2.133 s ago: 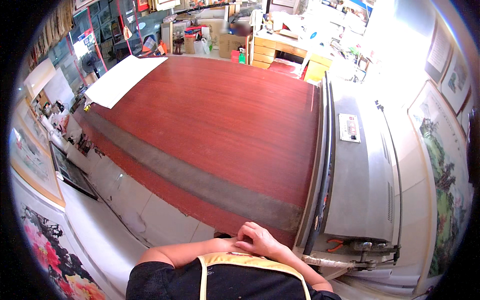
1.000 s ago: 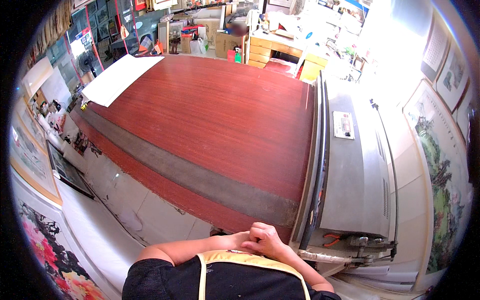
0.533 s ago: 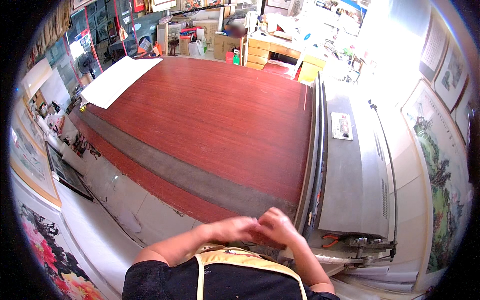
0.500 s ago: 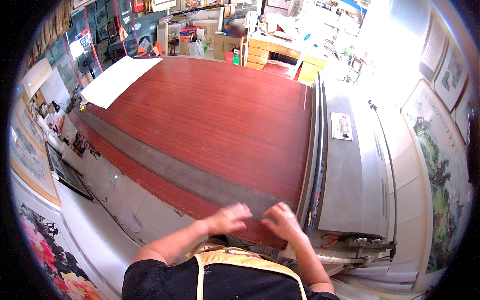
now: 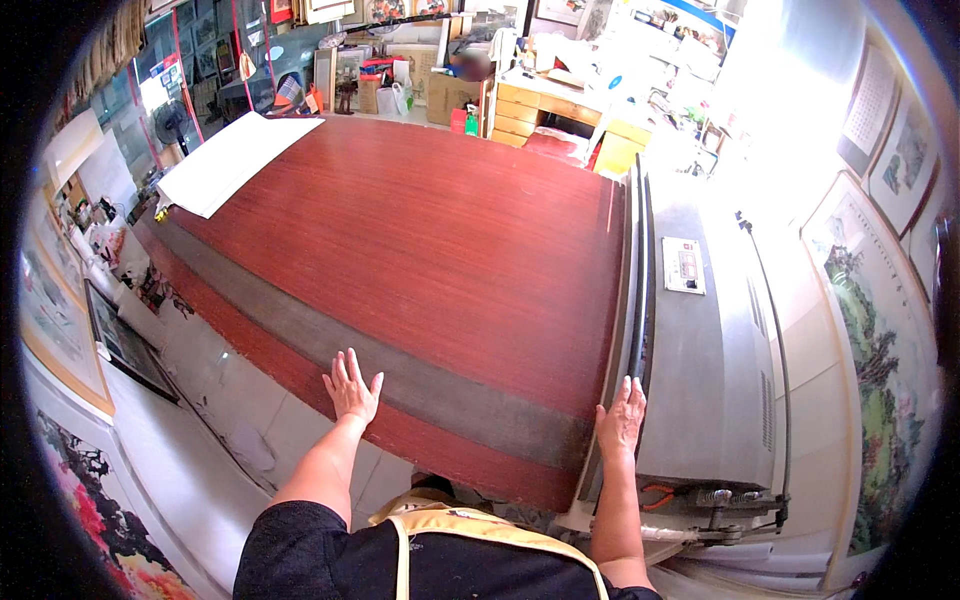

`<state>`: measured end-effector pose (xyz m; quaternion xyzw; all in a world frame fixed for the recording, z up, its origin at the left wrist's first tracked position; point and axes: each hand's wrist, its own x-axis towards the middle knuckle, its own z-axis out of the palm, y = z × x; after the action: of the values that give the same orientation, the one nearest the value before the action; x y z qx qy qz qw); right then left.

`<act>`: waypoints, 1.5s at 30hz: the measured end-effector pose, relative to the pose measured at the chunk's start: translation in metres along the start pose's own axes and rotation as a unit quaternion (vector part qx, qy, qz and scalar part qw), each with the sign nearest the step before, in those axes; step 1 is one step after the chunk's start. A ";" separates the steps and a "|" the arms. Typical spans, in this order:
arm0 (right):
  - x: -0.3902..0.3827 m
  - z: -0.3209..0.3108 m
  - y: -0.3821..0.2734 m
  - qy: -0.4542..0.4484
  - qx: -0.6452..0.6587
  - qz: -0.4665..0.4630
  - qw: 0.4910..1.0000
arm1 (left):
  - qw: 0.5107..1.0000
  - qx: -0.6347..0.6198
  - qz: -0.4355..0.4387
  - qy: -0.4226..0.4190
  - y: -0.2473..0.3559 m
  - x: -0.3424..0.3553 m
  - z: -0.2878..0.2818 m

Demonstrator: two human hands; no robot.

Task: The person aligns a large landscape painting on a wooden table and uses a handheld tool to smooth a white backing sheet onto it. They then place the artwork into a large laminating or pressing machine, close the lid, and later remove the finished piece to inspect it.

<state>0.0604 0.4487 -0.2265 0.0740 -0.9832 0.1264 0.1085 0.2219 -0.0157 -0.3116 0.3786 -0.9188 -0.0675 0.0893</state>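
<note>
My left hand (image 5: 352,392) is open, fingers spread, on or just above the dark grey strip (image 5: 270,308) along the near part of the big red-brown table (image 5: 430,240); I cannot tell whether it touches. My right hand (image 5: 620,412) is open at the table's right end, on or just over the long rail and dark bar (image 5: 637,280) of the grey metal machine (image 5: 705,380). Neither hand appears to hold anything. A control panel (image 5: 684,266) sits on the machine. A large white sheet (image 5: 230,160) lies at the table's far left.
A wooden desk (image 5: 520,110) with clutter stands beyond the table. Framed paintings (image 5: 865,370) line the right side; more artwork (image 5: 60,320) and a white surface are at left. Orange-handled pliers (image 5: 658,494) lie by the machine's near end. A standing fan (image 5: 172,128) is at back left.
My hands were together at the near edge in front of me. They have parted and reached forward, the left leftward onto the strip, the right rightward to the machine's rail.
</note>
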 end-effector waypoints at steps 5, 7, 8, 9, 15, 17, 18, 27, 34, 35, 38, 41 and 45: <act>0.000 0.005 0.005 0.010 0.024 0.008 1.000 | 1.000 0.007 0.008 0.014 0.003 -0.003 -0.002; -0.001 -0.003 -0.006 0.006 0.045 0.032 0.998 | 1.000 0.018 0.002 0.003 0.001 -0.003 -0.005; -0.001 0.000 -0.006 0.007 0.038 0.024 0.999 | 1.000 0.019 0.006 0.014 0.000 -0.002 -0.004; -0.001 0.002 -0.004 0.009 0.030 0.016 0.999 | 0.999 0.020 0.009 0.024 0.000 -0.003 -0.003; 0.000 0.006 -0.002 0.006 -0.009 0.002 1.000 | 1.000 0.022 -0.014 -0.009 0.000 0.001 -0.001; 0.000 0.005 -0.002 0.000 -0.009 0.006 1.000 | 1.000 0.020 -0.014 -0.010 0.001 0.001 -0.003; 0.000 0.004 -0.003 -0.001 -0.009 0.007 1.000 | 1.000 0.020 -0.014 -0.015 0.003 0.000 -0.007; 0.001 0.003 -0.005 -0.012 -0.009 0.017 1.000 | 1.000 0.017 -0.002 0.010 0.000 0.000 0.000; 0.002 0.002 -0.004 -0.010 -0.003 0.011 1.000 | 1.000 0.011 -0.001 0.021 -0.001 0.001 0.003; 0.002 0.002 -0.003 -0.007 -0.004 0.009 1.000 | 1.000 0.004 0.000 0.027 0.001 0.001 0.001; 0.001 0.003 -0.003 -0.004 -0.013 0.005 1.000 | 0.999 0.040 0.002 -0.007 0.000 0.001 -0.001; 0.001 0.002 -0.004 -0.002 -0.006 0.006 1.000 | 1.000 0.011 -0.009 -0.002 0.004 0.000 -0.006; 0.001 0.003 -0.005 0.001 -0.003 0.005 1.000 | 0.999 0.031 -0.004 -0.016 0.000 0.001 -0.004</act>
<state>0.0597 0.4432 -0.2275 0.0687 -0.9838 0.1242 0.1095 0.2221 -0.0162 -0.3080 0.3835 -0.9203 -0.0451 0.0623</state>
